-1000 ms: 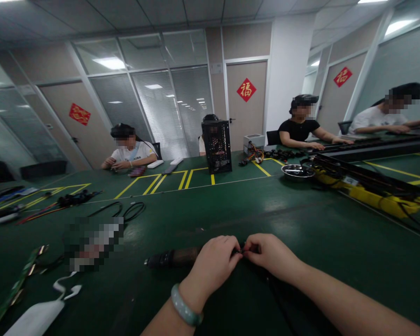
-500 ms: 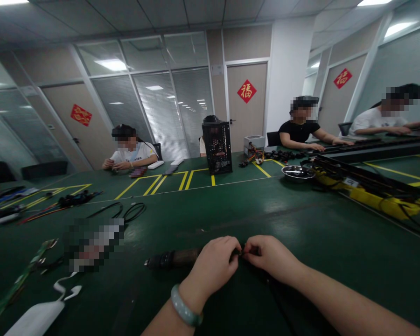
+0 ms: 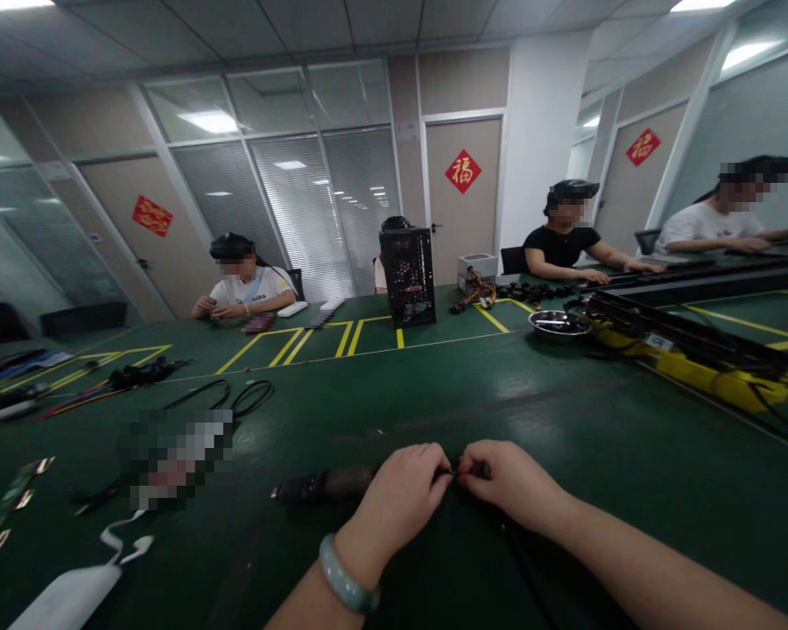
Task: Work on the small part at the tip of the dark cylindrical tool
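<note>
Both my hands meet at the table's near edge, pinching a thin black cable (image 3: 458,471) between their fingertips. The exact spot is mostly hidden by the fingers. My left hand (image 3: 400,494), with a pale green bangle (image 3: 345,570) on its wrist, lies just left of the pinch. My right hand (image 3: 505,477) comes in from the right. A thick black cable end with a brownish sleeve (image 3: 325,486) extends left from under my left hand. A dark cable (image 3: 518,560) seems to run toward me below my right hand.
A pixelated patch (image 3: 174,459) covers something on the green table (image 3: 565,411) to my left. Nearby lie a black cable coil (image 3: 253,398), a green circuit board strip (image 3: 6,503) and white ribbon (image 3: 72,595). Co-workers sit beyond a black computer chassis (image 3: 407,276) and metal bowl (image 3: 558,322).
The green circuit board strip at the lower left now sits further left and shows less. My hands stay almost in place, still pinching at the same spot.
</note>
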`<state>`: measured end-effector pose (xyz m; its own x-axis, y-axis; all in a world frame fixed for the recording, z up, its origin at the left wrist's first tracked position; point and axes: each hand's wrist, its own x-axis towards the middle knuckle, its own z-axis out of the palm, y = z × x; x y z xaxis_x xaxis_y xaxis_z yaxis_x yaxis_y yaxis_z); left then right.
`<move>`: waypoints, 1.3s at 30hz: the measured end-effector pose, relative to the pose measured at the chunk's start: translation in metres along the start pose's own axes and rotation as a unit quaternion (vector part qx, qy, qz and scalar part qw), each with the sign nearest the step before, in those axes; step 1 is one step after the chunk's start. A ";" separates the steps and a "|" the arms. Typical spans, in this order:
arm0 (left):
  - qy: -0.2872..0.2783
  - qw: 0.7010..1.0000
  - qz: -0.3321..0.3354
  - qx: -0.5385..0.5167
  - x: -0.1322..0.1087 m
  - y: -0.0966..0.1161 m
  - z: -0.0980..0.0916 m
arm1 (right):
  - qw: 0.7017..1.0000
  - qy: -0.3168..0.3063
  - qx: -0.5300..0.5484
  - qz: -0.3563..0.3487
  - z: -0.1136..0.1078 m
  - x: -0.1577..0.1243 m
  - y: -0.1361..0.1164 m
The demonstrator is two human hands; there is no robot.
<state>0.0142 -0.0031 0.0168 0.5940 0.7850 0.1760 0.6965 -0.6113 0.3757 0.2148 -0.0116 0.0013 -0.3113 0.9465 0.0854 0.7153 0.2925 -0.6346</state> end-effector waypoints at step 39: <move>0.009 1.000 -0.003 0.013 0.000 -0.003 0.005 | 0.999 -0.021 0.029 -0.009 -0.002 0.000 0.005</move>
<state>0.0140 -0.0015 0.0115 0.5823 0.7902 0.1912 0.7104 -0.6089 0.3530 0.2194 -0.0097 -0.0007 -0.3506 0.9342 0.0656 0.6720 0.2998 -0.6772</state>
